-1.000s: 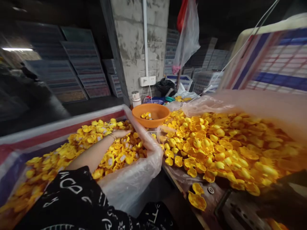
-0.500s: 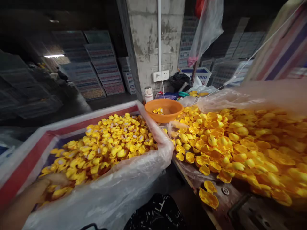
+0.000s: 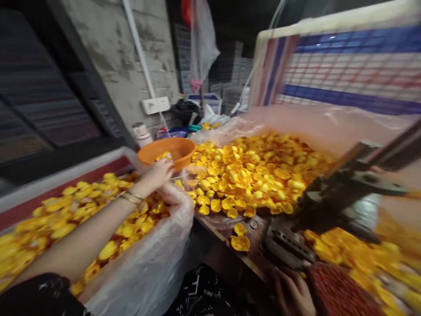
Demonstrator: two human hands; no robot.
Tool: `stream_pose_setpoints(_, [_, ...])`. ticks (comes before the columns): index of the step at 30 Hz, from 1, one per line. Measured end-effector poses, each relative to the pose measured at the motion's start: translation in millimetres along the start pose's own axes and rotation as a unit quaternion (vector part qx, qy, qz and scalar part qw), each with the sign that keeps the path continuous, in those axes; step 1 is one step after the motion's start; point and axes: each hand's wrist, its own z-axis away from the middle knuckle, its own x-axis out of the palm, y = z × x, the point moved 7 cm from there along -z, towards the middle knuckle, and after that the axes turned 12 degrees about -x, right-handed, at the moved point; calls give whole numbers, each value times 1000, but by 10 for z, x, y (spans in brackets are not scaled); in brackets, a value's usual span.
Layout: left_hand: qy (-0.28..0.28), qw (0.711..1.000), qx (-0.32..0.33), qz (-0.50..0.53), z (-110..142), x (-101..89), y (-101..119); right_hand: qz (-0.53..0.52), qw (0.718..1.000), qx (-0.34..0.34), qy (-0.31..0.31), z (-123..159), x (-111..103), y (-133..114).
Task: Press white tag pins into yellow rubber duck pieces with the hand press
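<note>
The left hand [image 3: 159,172] was at the near side of the orange bowl [image 3: 180,153], with the fingers bent over its rim, close to a few small yellow pieces [image 3: 163,156] inside; the fingers looked partly closed, but I cannot tell if they gripped something. Two thin bangles [image 3: 131,198] were around the left wrist; the forearm passed above a bin heap [image 3: 69,204] of yellow shell pieces, and clear plastic [image 3: 141,267] was hanging over the bin's near side.

The right hand [image 3: 294,292] was low in the view, between a dark metal tool [image 3: 287,243] and a red rough-surfaced thing [image 3: 342,287]; its fingers were half bent and a little apart; the picture was blurred there, so I cannot tell whether it held or touched anything.

The bowl stood beyond the bin's corner, beside a large table heap [image 3: 253,171] of the same kind of yellow pieces; in front of this heap, on the brown tabletop [image 3: 256,254], lay two loose pieces [image 3: 240,242] and a small pale ring [image 3: 253,224]; more yellow pieces [image 3: 358,250] were at the right of the tool; behind the bowl stood a white bottle [image 3: 142,135], near a concrete pillar [image 3: 115,57] with a socket [image 3: 155,105].
</note>
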Motion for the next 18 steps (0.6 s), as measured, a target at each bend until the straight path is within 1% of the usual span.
stream_pose_setpoints(1, [-22, 998, 55, 5, -79, 142, 462, 10, 1000, -8, 15, -31, -45, -55])
stream_pose_setpoints(2, [-46, 994, 102, 6, -95, 303, 894, 20, 999, -11, 25, -60, -93, -116])
stream_pose_setpoints(3, [-72, 988, 139, 1, -64, 478, 1278, 30, 999, -8, 31, -83, -143, -176])
stream_pose_setpoints(4, [-98, 980, 171, -7, 0, 659, 1609, 37, 999, -1, 38, -97, -201, -235])
stream_pose_setpoints(5, [-119, 973, 198, -16, 81, 830, 1884, 41, 998, 8, 43, -101, -264, -289])
stream_pose_setpoints(6, [-136, 966, 217, -25, 159, 983, 2101, 44, 998, 19, 50, -94, -335, -332])
stream_pose_setpoints(7, [-147, 961, 232, -34, 222, 1108, 2269, 48, 996, 31, 61, -78, -419, -362])
stream_pose_setpoints(9, [-153, 955, 251, -46, 266, 1260, 2491, 55, 993, 54, 85, -26, -611, -371])
stream_pose_setpoints(10, [-151, 954, 256, -49, 242, 1288, 2565, 58, 992, 67, 93, 3, -716, -341])
stream_pose_setpoints(12, [-143, 954, 260, -51, 114, 1263, 2675, 71, 986, 104, 107, 68, -963, -193])
stream_pose_setpoints(14, [-137, 956, 255, -42, -89, 1153, 2764, 98, 973, 155, 140, 136, -1286, 59])
stream_pose_setpoints(16, [-134, 961, 239, -20, -314, 980, 2850, 134, 954, 201, 179, 183, -1640, 380])
stream_pose_setpoints(17, [-134, 964, 229, -2, -413, 882, 2898, 155, 945, 221, 184, 187, -1797, 561])
stream_pose_setpoints(18, [-134, 967, 217, 19, -490, 785, 2950, 183, 936, 246, 172, 176, -1926, 758])
